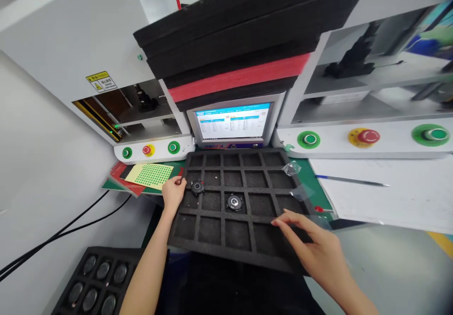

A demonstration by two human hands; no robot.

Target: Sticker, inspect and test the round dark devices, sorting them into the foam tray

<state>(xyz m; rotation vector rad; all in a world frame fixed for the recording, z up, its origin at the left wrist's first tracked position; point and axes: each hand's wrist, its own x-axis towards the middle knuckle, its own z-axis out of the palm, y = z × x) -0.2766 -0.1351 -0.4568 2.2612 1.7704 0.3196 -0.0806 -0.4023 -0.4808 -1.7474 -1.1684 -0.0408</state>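
The person's left hand (173,193) rests on the left edge of a black foam tray (212,232), its fingers curled over the rim beside the second row of cells, so it appears to be gripping the foam itself. The right hand (311,246) lies flat and open over the tray's lower right corner, fingertips spread on the dividers and pointing toward the middle; it holds nothing. The tray sits on the bench (389,197) in front of a small monitor (234,122), its near edge overhanging toward the person. Most cells are empty; one round speaker part (197,187) lies in a cell just beside the left hand, and a second round part (234,203) sits in the cell near the tray's centre, well apart from the right fingertips. Because the foam is soft and hangs past the bench, any shift is best made with both hands moving together and level, so the two loose parts stay seated in their cells. The left grip should stay on the rim, clear of the nearby part. Clear plastic bags (292,168) lie at the tray's right edge, a pen (350,180) rests on white paper further right, and another foam tray (99,282) filled with round parts sits lower left.
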